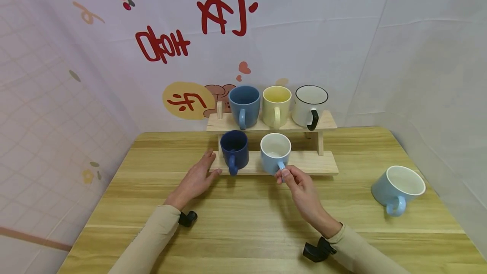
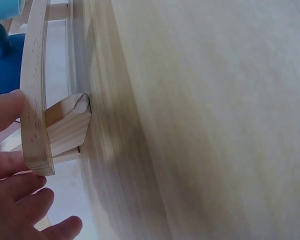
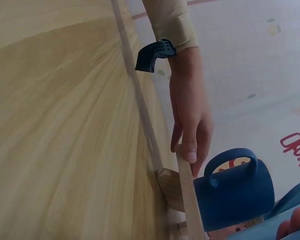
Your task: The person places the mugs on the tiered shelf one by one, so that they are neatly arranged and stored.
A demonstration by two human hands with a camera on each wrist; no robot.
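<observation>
On the lower board of a two-tier wooden rack (image 1: 312, 163) stand a navy mug (image 1: 236, 151) and a light blue mug (image 1: 271, 164) with a white inside. My right hand (image 1: 306, 198) pinches the light blue mug's handle between thumb and fingers, the mug upright at the board's front edge. At the board's left end, my left hand (image 1: 195, 181) grips the wood, close beside the navy mug. In the left wrist view its thumb (image 2: 7, 107) lies on one face of the board and the other fingers curl round the end.
The upper tier holds a blue mug (image 1: 244, 105), a yellow mug (image 1: 273, 107) and a white mug (image 1: 304, 105) with a black handle. Farther right on the wood-grain table (image 1: 236, 231), another light blue mug (image 1: 392, 189) stands apart. White printed cloth (image 1: 323, 41) hangs behind.
</observation>
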